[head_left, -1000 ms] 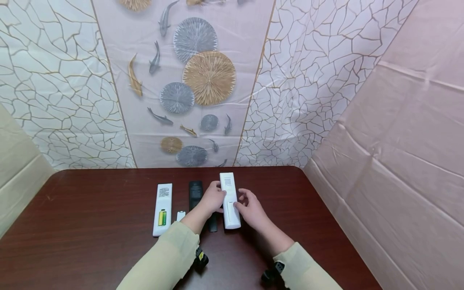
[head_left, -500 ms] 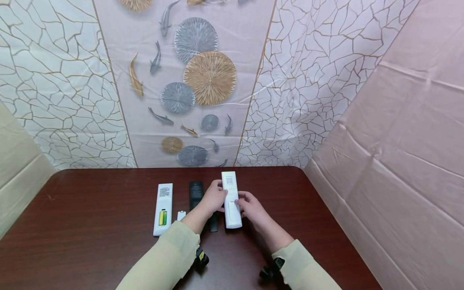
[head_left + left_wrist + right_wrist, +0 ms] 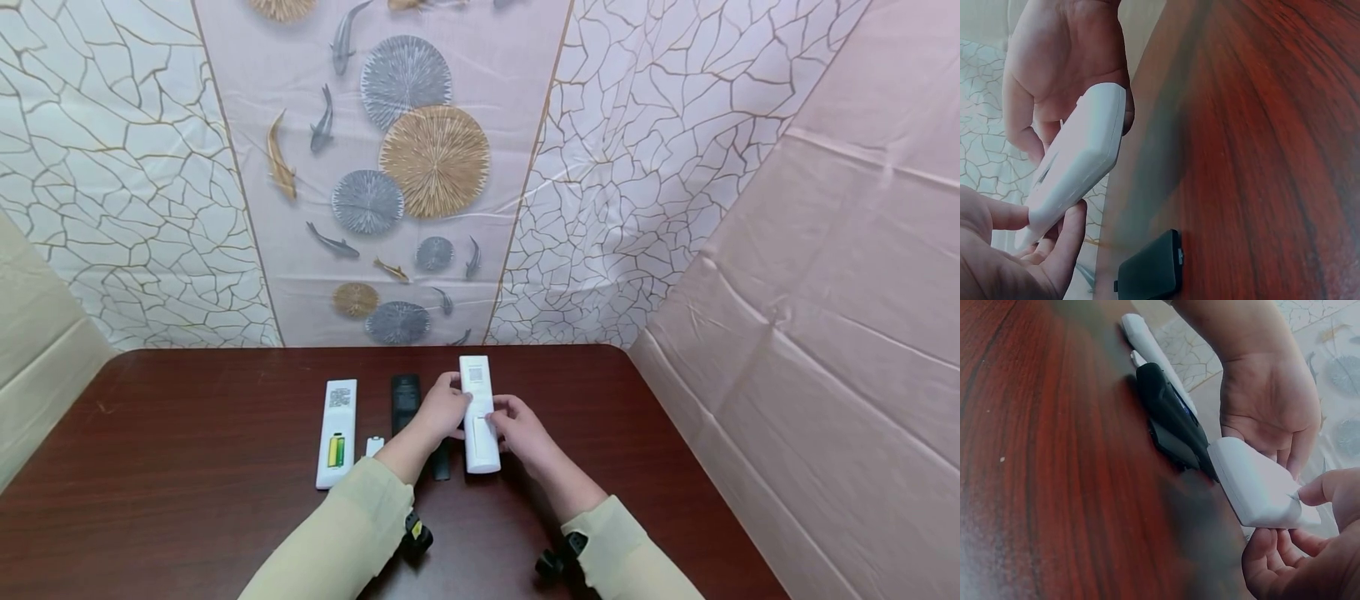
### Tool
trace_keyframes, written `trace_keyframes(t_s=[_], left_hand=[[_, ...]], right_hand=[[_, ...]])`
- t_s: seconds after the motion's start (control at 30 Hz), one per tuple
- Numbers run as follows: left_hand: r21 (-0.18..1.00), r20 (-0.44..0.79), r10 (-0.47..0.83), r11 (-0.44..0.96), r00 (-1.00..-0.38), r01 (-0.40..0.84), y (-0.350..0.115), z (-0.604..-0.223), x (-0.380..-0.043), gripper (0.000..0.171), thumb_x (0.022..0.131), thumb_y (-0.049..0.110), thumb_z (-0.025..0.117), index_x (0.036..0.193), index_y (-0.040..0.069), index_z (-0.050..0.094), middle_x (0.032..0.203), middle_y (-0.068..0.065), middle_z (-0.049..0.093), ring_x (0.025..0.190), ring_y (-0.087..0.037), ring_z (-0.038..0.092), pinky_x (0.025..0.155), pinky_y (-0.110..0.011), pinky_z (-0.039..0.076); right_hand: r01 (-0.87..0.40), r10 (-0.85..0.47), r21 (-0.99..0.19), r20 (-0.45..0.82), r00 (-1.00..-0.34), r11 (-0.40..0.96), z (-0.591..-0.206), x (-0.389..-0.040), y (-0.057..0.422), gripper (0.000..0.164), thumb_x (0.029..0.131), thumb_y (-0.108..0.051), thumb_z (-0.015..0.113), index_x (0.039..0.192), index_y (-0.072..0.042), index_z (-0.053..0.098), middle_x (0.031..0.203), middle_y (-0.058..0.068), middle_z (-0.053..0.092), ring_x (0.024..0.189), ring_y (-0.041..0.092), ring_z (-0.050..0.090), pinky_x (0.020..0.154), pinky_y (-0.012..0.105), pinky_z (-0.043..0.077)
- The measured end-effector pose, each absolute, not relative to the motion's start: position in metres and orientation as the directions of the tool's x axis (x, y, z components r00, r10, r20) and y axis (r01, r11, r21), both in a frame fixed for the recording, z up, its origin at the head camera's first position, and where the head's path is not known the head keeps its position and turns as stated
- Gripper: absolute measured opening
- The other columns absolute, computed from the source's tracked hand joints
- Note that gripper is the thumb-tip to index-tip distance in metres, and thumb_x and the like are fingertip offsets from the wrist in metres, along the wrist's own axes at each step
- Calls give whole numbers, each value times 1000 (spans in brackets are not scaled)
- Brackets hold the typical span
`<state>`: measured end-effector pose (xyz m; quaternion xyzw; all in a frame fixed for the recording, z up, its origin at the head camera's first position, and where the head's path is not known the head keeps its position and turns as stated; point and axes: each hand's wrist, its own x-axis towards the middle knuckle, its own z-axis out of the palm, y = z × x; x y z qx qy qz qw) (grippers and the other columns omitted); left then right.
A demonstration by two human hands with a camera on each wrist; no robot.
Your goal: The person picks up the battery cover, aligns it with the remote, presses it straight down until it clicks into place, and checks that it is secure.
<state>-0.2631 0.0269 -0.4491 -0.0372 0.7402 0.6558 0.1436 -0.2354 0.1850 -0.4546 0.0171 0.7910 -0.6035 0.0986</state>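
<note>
A white remote control is held above the table, its back with a printed label facing up. My left hand grips its left side, thumb on the back and fingers beneath, as the left wrist view shows. My right hand holds the right side of the lower half, with the thumb pressing at the top end of the battery cover. Beside that thumb, a dark slit shows at the cover's edge in the right wrist view. Whether batteries lie inside is hidden.
Left on the brown table lies another white remote with its battery bay uncovered and batteries showing. Next to it is a small white cover. A black remote is partly hidden by the left arm, with a black cover alongside.
The white remote has shifted slightly to the right. My right thumb has moved a little up onto the battery cover's end, and the right fingers have closed in under the remote's edge.
</note>
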Motion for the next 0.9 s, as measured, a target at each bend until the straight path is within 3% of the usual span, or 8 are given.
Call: trace_keyframes(t_s=[0.27,0.9], left_hand=[[966,-247,133,111,-960,-233,28,-446,-262,53,104,20,52,151,10,33,131,-20,52,99,-29,63,64,-42,60],[961,-267,130,111,-955,-254,31,-447,-266,52,102,20,51,151,11,34,133,-19,51,102,-30,62,62,-40,60]], right_hand=[[134,-105,-943,-173,-979,305,-426,-224,180,36,98,-6,50,131,7,49,102,15,58,84,22,58,70,37,52],[125,-62,-943,-151,-987,309,-461,-239,192,38,98,-14,55,134,0,53,105,13,60,86,21,59,68,33,54]])
